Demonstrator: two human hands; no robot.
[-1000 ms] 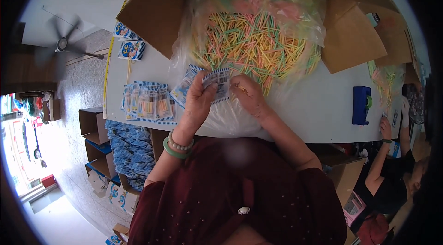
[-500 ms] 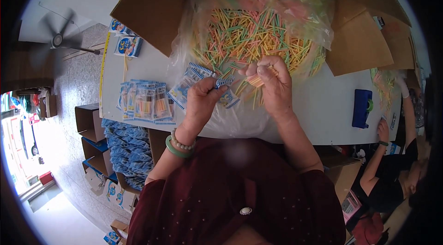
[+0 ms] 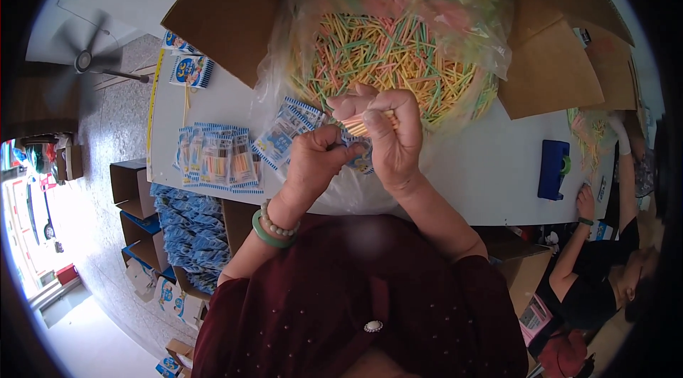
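Filling a packet (image 3: 362, 158) seems the step in hand: over the near edge of the bag (image 3: 489, 54), the packet is pinched by the left hand (image 3: 315, 156), while sticks (image 3: 356, 125) are held bunched by the right hand (image 3: 395, 142). An open mouth and aligned ends are probably called for.

- Bare left forearm (image 3: 245, 253): slants from near left toward the far middle.
- Bare left hand (image 3: 313, 157): fingers curled in a pinch, thumb reaching right.
- Bare right forearm (image 3: 445, 218): slants from near right toward the far middle.
- Bare right hand (image 3: 400, 140): just right of the left hand, slightly farther away, fingers bent leftward in a grip, thumb pointing far.
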